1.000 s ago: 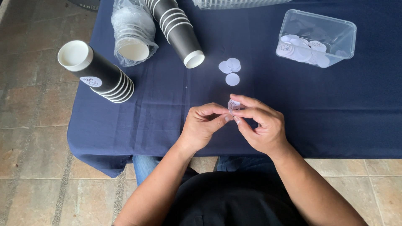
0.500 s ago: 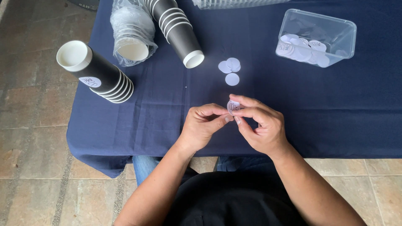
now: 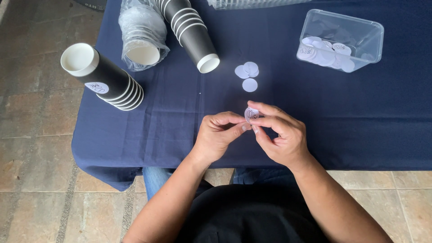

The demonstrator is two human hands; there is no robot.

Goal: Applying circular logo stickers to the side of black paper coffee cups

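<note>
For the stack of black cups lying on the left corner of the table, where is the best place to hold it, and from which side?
Probably grip the stack of black paper cups around its black body, coming from above. It lies on its side over the corner of the blue tablecloth, so the rounded wall faces up and offers opposing sides. Avoid the white rim, which may crush.

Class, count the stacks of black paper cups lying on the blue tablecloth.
2: one stack at the table's left edge, sticker on its side; another stack near top centre, partly cut off by the frame.

Navy tablecloth point(image 3: 180, 108); black cups point(image 3: 110, 78), white rims; white stickers point(image 3: 247, 76).
</note>
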